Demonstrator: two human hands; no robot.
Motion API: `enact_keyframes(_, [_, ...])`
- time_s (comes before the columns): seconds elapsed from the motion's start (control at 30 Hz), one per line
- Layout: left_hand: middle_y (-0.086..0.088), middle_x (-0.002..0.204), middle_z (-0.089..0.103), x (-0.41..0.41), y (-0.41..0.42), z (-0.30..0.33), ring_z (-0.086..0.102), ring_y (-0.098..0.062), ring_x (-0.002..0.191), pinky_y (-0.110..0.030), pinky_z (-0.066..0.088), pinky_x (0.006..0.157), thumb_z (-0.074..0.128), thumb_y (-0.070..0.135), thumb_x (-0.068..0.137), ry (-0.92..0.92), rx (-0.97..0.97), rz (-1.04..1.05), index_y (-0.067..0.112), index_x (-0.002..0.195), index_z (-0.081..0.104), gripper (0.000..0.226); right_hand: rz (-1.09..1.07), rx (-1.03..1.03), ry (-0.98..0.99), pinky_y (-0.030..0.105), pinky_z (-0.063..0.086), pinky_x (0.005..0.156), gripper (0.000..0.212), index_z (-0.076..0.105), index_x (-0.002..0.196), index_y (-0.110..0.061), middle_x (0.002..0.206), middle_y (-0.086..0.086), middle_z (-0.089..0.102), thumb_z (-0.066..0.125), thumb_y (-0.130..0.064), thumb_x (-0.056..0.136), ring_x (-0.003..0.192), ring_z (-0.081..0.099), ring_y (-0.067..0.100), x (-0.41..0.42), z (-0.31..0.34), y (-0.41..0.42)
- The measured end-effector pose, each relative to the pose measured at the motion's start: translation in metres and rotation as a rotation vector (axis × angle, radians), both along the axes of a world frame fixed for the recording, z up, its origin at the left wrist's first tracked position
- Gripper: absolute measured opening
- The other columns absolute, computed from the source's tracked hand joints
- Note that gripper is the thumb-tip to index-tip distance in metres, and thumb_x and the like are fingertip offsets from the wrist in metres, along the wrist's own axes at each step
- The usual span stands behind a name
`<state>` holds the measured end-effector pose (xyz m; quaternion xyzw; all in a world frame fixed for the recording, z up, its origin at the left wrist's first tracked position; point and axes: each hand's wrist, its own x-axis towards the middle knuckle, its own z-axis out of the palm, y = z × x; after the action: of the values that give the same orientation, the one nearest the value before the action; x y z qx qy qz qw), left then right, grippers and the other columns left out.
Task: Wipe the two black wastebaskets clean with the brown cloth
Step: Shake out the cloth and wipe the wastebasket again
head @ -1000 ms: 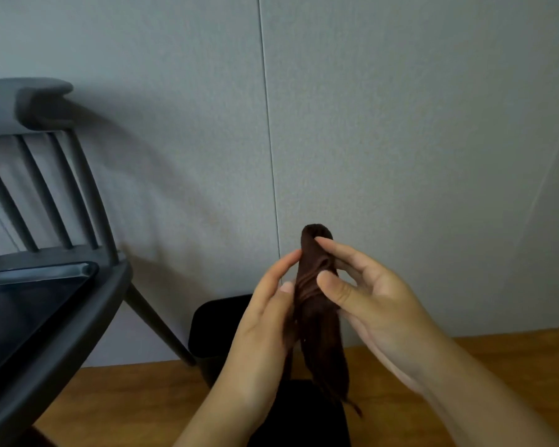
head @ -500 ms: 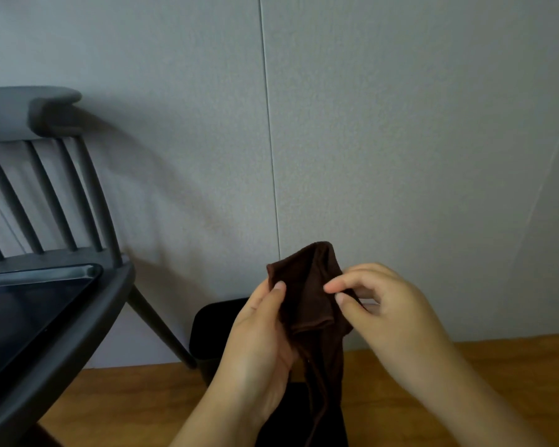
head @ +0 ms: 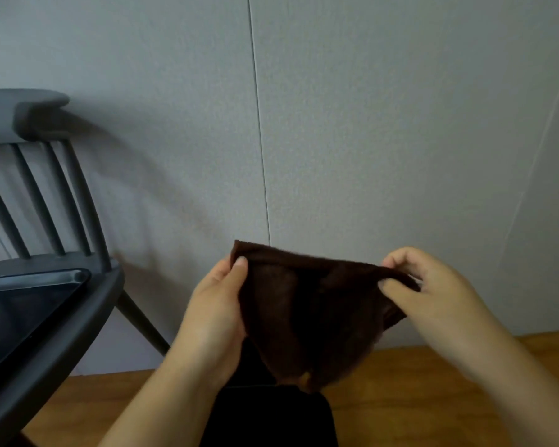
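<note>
I hold the brown cloth (head: 307, 311) spread out in the air in front of me. My left hand (head: 215, 312) pinches its upper left corner and my right hand (head: 430, 285) pinches its upper right edge, so the cloth hangs down in a triangle between them. Below the cloth stands a black wastebasket (head: 271, 417) on the wooden floor, mostly covered by my arms and the cloth. A second black wastebasket (head: 252, 362) shows only as a dark sliver behind my left hand.
A dark grey chair (head: 62, 304) with a slatted back stands at the left, with a black tray-like object (head: 23, 308) on its seat. A grey panelled wall (head: 336, 124) fills the background. The wooden floor (head: 400, 398) runs along the bottom.
The cloth was bunched into a narrow roll between both hands. My hands have moved apart sideways and stretched it open into a wide sheet.
</note>
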<state>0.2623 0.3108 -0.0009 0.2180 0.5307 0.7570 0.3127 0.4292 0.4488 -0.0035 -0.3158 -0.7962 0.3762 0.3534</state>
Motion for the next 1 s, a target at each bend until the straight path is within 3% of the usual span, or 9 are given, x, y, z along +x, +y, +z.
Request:
enact_keyframes(0.1, [-0.015,0.099,0.074,-0.011,-0.005,0.011,0.072,-0.028,0.094,-0.04,0.053,0.087,0.043,0.016,0.101,0.128,-0.128,-0.068,0.006,0.11,0.066,0.026,-0.016,-0.024,-0.05,0.031,0.05,0.067,0.016,0.062,0.084,-0.023,0.083,-0.004,0.067,0.057,-0.009,0.091,0.078,0.062,0.014,0.007,-0.003,0.014])
enact_keyframes(0.3, [0.0,0.073,0.076,-0.03,-0.018,0.031,0.072,-0.01,0.067,-0.017,0.055,0.052,0.044,0.016,0.1,0.303,-0.141,0.052,0.016,0.092,0.065,0.022,-0.119,0.059,-0.036,0.046,0.054,0.081,0.016,0.059,0.088,-0.021,0.089,-0.002,0.071,0.057,-0.005,0.09,0.086,0.066,0.02,0.026,0.002,0.039])
enact_keyframes(0.4, [0.003,0.081,0.075,-0.045,-0.027,0.039,0.071,-0.01,0.076,-0.021,0.053,0.063,0.044,0.021,0.1,0.345,-0.148,0.126,0.023,0.094,0.064,0.021,-0.139,0.132,-0.107,0.035,0.05,0.07,0.017,0.057,0.093,-0.026,0.087,-0.004,0.068,0.055,-0.008,0.095,0.082,0.065,0.019,0.035,0.003,0.051])
enact_keyframes(0.47, [0.001,0.094,0.07,-0.052,-0.033,0.043,0.067,-0.013,0.088,-0.025,0.048,0.07,0.044,0.023,0.101,0.349,-0.148,0.181,0.029,0.092,0.062,0.021,-0.138,0.149,-0.131,0.026,0.045,0.072,0.022,0.062,0.105,-0.024,0.097,-0.007,0.066,0.052,-0.006,0.096,0.091,0.06,0.013,0.036,0.001,0.058])
enact_keyframes(0.57, [0.0,0.095,0.071,-0.062,-0.041,0.041,0.067,-0.015,0.092,-0.028,0.048,0.073,0.045,0.025,0.1,0.355,-0.16,0.178,0.029,0.092,0.065,0.022,-0.126,0.117,-0.157,0.015,0.041,0.072,0.026,0.067,0.101,-0.024,0.098,-0.012,0.065,0.051,-0.004,0.097,0.094,0.058,0.009,0.036,-0.003,0.066])
enact_keyframes(0.8, [-0.007,0.101,0.075,-0.078,-0.059,0.028,0.072,-0.018,0.091,-0.038,0.056,0.075,0.039,0.02,0.1,0.16,0.009,0.001,0.011,0.096,0.073,0.035,-0.164,-0.071,-0.041,0.032,0.045,0.085,0.021,0.068,0.09,-0.022,0.097,-0.007,0.066,0.058,-0.003,0.092,0.1,0.06,0.017,0.041,-0.016,0.077])
enact_keyframes(0.9, [-0.015,0.094,0.073,-0.084,-0.066,0.023,0.073,-0.027,0.086,-0.037,0.061,0.068,0.055,0.025,0.086,0.092,0.098,-0.102,0.01,0.085,0.077,0.027,-0.142,0.076,-0.07,0.024,0.043,0.07,0.026,0.069,0.079,-0.026,0.087,-0.01,0.062,0.064,-0.002,0.088,0.084,0.058,0.008,0.04,-0.014,0.071])
enact_keyframes(0.97, [-0.017,0.092,0.063,-0.082,-0.069,0.03,0.066,-0.031,0.086,-0.04,0.055,0.077,0.057,0.019,0.089,-0.045,0.208,-0.379,0.002,0.102,0.066,0.023,-0.056,0.085,-0.002,0.02,0.045,0.068,0.028,0.073,0.077,-0.027,0.083,-0.008,0.064,0.067,-0.001,0.084,0.081,0.06,0.009,0.035,-0.01,0.065])
enact_keyframes(1.0, [-0.02,0.095,0.056,-0.08,-0.066,0.03,0.059,-0.034,0.091,-0.043,0.049,0.082,0.045,0.012,0.098,-0.105,0.246,-0.495,-0.001,0.112,0.056,0.022,0.03,0.06,0.041,0.016,0.048,0.072,0.03,0.075,0.077,-0.027,0.083,-0.007,0.067,0.068,0.002,0.083,0.084,0.063,0.008,0.031,-0.008,0.06])
